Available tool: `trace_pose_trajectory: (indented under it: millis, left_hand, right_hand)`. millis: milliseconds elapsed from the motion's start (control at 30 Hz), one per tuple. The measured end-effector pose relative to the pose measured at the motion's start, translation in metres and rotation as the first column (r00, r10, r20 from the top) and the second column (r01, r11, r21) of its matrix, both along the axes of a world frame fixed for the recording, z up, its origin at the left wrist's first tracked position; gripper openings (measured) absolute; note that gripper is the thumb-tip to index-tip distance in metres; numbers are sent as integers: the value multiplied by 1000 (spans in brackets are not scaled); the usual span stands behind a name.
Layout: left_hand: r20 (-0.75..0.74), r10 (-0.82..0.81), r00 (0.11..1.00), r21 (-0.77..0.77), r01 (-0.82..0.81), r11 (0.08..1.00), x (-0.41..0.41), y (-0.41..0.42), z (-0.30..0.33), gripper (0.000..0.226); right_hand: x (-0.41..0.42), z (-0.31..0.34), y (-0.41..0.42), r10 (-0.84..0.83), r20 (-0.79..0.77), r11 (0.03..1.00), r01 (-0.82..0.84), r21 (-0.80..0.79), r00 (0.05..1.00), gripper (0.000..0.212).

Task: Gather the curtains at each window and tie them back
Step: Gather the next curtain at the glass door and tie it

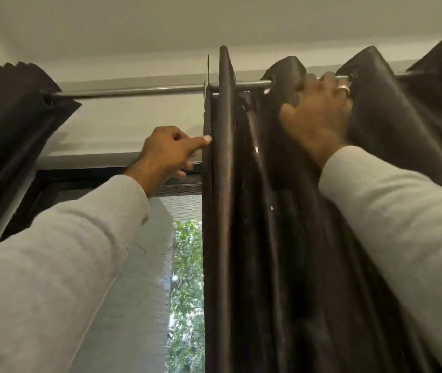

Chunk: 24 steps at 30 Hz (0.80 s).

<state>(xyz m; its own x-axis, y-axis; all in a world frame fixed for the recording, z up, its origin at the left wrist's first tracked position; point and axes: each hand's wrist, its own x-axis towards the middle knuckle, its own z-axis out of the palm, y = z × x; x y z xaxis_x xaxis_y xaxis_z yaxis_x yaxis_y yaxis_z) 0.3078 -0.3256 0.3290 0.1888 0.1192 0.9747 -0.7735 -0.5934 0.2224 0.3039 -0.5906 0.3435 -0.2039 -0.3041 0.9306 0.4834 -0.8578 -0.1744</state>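
A dark brown curtain point(276, 224) hangs in folds from a metal rod point(139, 90) across the top of the window. My right hand point(319, 111) is raised high and grips a fold of this curtain just under the rod; a ring shows on one finger. My left hand point(170, 153) reaches to the curtain's left edge, its thumb touching the hem and the other fingers curled. A second dark curtain point(7, 125) is bunched at the rod's far left end.
Between the two curtains is the window point(187, 278), with a dark frame, a grey mesh blind point(133, 305) and green leaves outside. White wall and ceiling lie above the rod. Both my arms wear light grey sleeves.
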Motion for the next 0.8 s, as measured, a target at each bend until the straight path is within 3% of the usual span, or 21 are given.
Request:
trace_pose_trajectory:
  millis: [67, 133, 233, 333, 400, 533, 600, 667, 733, 800]
  left_hand:
    - [7, 19, 1000, 19, -19, 1000, 3, -11, 0, 40]
    - [54, 67, 996, 19, -68, 997, 4, -21, 1, 42]
    - [135, 228, 964, -11, -229, 973, -1, -35, 2, 58]
    - [207, 460, 863, 3, -471, 882, -4, -38, 4, 36]
    - [240, 432, 869, -10, -443, 896, -7, -30, 8, 21]
    - [210, 241, 947, -20, -243, 970, -10, -8, 19, 34]
    - [164, 99, 981, -24, -97, 995, -9, -1, 21, 42]
    - [130, 53, 990, -30, -49, 998, -10, 2, 23, 38]
    - [127, 58, 990, -44, -53, 998, -10, 2, 25, 20]
    - [149, 69, 986, -72, -58, 996, -9, 0, 27, 15]
  right_hand:
    - [11, -2, -23, 20, -169, 998, -10, 56, 985, 83]
    - [23, -4, -37, 79, -340, 995, -52, 87, 937, 94]
    - [29, -5, -37, 89, -405, 995, -60, 82, 910, 74]
    - [20, -7, -4, 49, -344, 999, -40, 33, 938, 49]
    - [13, 0, 29, 126, -282, 984, -157, -88, 951, 39]
    - [20, 25, 78, 221, -403, 789, -406, -461, 888, 40]
    - [8, 22, 77, 263, -536, 683, -547, -484, 802, 42]
    - [3, 21, 61, 329, -534, 683, -587, -434, 778, 28]
    - [10, 29, 33, 326, -295, 845, -417, -334, 898, 28]
    - [20, 29, 3, 32, -89, 995, -40, -92, 995, 49]
